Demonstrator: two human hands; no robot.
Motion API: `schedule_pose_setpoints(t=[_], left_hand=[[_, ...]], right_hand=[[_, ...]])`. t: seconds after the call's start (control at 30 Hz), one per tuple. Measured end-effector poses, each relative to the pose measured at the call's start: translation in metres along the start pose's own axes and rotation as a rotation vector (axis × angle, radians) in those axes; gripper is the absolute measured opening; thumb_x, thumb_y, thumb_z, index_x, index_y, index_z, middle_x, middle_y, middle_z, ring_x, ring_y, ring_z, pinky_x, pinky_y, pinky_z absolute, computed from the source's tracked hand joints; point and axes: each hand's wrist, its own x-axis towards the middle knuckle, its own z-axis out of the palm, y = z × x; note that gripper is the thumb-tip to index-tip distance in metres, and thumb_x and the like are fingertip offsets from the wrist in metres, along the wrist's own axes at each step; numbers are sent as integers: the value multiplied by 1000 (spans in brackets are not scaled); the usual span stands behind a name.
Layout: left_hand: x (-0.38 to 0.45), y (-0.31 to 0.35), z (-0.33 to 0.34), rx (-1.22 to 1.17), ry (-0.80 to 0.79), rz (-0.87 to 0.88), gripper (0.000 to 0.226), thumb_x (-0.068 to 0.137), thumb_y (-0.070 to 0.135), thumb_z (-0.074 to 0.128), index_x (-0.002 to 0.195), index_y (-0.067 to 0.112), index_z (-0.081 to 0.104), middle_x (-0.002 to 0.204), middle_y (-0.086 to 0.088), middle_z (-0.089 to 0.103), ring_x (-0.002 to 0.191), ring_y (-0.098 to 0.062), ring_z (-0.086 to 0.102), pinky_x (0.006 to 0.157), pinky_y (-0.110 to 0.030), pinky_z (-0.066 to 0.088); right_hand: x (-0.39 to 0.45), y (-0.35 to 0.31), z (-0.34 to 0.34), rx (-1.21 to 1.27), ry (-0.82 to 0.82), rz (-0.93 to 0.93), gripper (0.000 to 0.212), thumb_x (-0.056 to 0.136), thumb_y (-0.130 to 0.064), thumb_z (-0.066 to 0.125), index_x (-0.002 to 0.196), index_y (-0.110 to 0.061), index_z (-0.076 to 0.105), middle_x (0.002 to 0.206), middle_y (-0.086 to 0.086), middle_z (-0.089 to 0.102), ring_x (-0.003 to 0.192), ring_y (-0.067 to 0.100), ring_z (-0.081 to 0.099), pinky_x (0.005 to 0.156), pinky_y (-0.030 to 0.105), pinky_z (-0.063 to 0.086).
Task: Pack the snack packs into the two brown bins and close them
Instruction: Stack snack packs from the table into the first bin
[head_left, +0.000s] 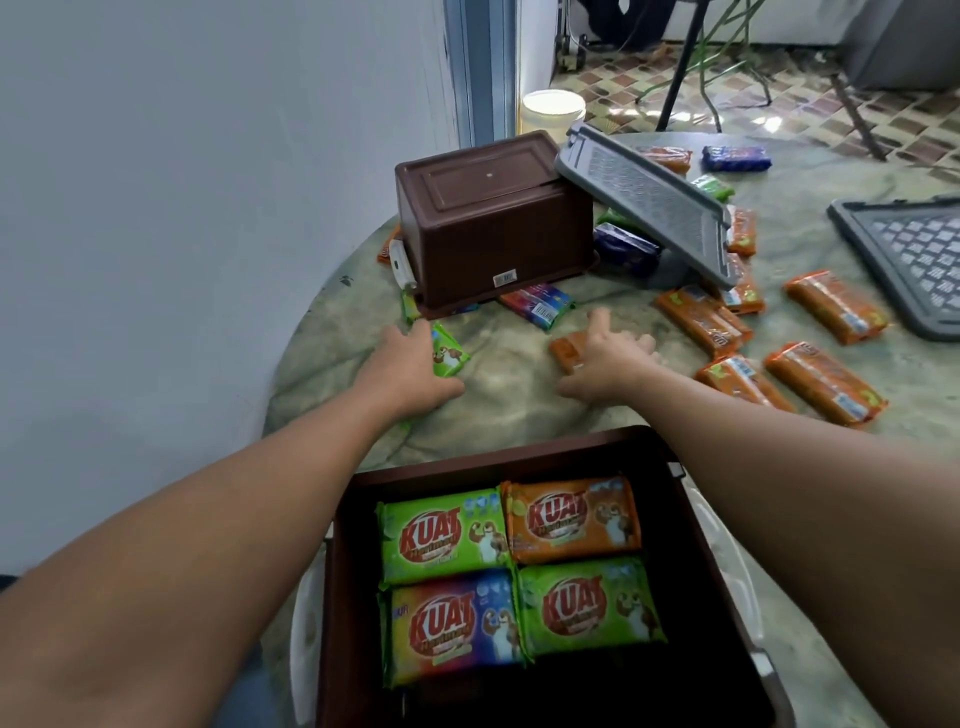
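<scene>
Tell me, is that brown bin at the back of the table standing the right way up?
No, upside down. The far brown bin shows its flat base on top and its rim rests on the table, over a few snack packs; a grey lid leans against it.

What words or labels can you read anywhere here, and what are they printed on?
"KUAT" on each of the four packs in the near brown bin: upper green pack, orange pack, purple pack, lower green pack.
The smaller print under "KUAT" is too blurred to read.
The sticker on the upturned bin is too small to read.
</scene>
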Motion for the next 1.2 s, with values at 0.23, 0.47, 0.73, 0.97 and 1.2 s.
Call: schedule_pose_setpoints(t=[0.23, 0.47, 0.73, 0.97, 1.2], left_hand=[[-40, 16, -34, -58, 231, 65, 79, 76, 58, 69, 137, 21, 34, 111, -5, 53, 93, -27, 58, 75, -43, 56], [-110, 28, -56, -37, 323, 201, 79, 76, 59, 70, 138, 26, 33, 111, -3, 59, 92, -28, 62, 74, -43, 55], [-204, 18, -28, 43, 219, 327, 85, 79, 59, 70, 146, 31, 26, 118, 1, 55, 91, -23, 60, 67, -34, 43], [-243, -5, 16, -4, 136, 378, 89, 75, 59, 67, 151, 29, 31, 117, 5, 51, 100, -19, 59, 78, -34, 50], [-252, -8, 34, 175, 188, 513, 88, 76, 67, 53, 153, 27, 36, 116, 2, 51, 100, -18, 55, 84, -34, 51]], right_hand=[[-37, -24, -20, 140, 116, -253, 94, 74, -46, 73, 148, -18, 23, 130, 12, 40, 109, 32, 53, 91, 40, 48], [-100, -12, -20, 155, 339, -453, 75, 74, -58, 69, 137, -28, 40, 116, -2, 53, 97, 25, 61, 81, 40, 53], [-165, 30, 7, 62, 338, -667, 74, 73, -63, 69, 134, -32, 41, 120, -3, 57, 100, 26, 64, 78, 38, 53], [-184, 60, 28, -58, 200, -739, 83, 72, -65, 66, 143, -35, 37, 124, -9, 54, 102, 19, 62, 78, 37, 54], [-185, 65, 46, -252, 267, -764, 88, 72, -78, 53, 147, -37, 34, 117, -8, 56, 104, 18, 60, 84, 37, 50]])
